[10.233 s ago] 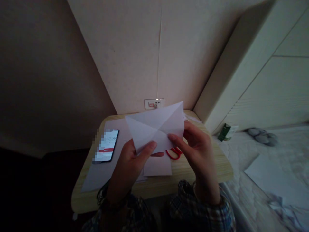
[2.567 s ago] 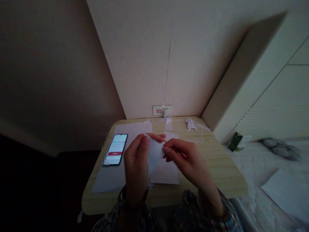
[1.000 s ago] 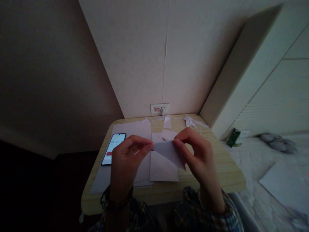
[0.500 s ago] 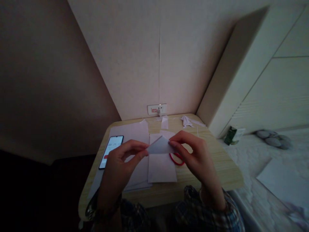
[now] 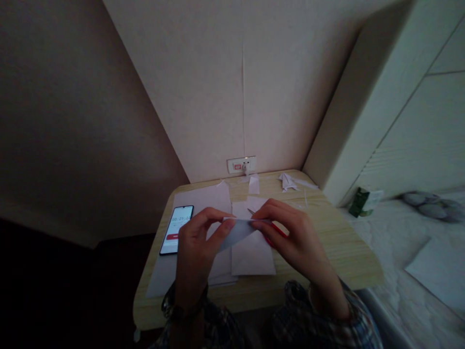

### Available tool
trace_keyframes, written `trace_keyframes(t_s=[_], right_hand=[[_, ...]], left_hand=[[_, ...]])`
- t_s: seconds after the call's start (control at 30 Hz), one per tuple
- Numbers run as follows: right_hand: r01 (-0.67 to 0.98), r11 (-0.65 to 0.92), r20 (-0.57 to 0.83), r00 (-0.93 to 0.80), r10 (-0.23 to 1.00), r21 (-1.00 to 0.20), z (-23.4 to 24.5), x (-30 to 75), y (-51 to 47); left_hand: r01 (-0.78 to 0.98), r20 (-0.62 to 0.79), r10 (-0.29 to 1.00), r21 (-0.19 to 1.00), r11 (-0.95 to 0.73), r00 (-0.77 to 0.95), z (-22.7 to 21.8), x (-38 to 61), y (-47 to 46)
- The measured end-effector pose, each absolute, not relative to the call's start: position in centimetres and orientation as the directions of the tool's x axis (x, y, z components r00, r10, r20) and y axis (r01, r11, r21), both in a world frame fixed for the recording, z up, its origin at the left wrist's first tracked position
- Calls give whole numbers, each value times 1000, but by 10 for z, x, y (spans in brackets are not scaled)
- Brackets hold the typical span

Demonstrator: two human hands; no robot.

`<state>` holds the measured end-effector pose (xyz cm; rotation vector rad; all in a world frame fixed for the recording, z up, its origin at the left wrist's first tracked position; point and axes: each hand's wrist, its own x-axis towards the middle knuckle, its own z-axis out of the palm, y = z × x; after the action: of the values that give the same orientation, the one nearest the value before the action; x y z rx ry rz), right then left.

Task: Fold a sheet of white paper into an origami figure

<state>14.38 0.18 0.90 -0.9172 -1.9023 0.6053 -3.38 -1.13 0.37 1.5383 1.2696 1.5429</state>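
A small folded piece of paper is held up over the table between my two hands. My left hand pinches its left end between thumb and fingers. At the other end, my right hand grips the paper's upper right edge the same way. Beneath it lies a white paper sheet. Red-handled scissors rest on the table, partly hidden behind my right hand. Left of my left hand, a phone with a lit timer screen lies on larger white sheets.
At the back of the wooden table lie a folded paper shape and a paper piece. A wall socket holds a plug. To the right, a bed bears a green-and-white box and a paper sheet.
The held paper has turned: its pointed top is now a straight upper edge, with the paper hanging below. My hands have come closer together. The whole view has shifted slightly.
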Motion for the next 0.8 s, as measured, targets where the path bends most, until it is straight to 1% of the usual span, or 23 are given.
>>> trace_keyframes(t_s=[0.13,0.2,0.3,0.4,0.6,0.7,0.8], right_hand=[[299,561,542,-151,827,-772,10,145,4],[242,515,510,-89,856,-822,10,145,5],[121,419,416,-50,908,-900,8,144,7],[50,367,365,-52,930,-929,7,145,9],[14,368,366,-79,927,-930,8,147,8],[-9,378,375,-138,917,-926,8,146,4],[-18,408,402,-217,889,-913,7,144,2]], left_hand=[[187,367,928,918,-349,-72,7,-33,-9],[194,358,932,920,-342,-55,8,-32,-9],[200,355,932,921,-334,-77,8,-33,-10],[196,342,933,928,-317,-110,7,-34,-10],[138,291,948,952,-273,-129,3,-33,-6],[78,256,955,966,-247,-148,-1,-30,-3],[21,216,969,976,-215,-120,-6,-25,-1]])
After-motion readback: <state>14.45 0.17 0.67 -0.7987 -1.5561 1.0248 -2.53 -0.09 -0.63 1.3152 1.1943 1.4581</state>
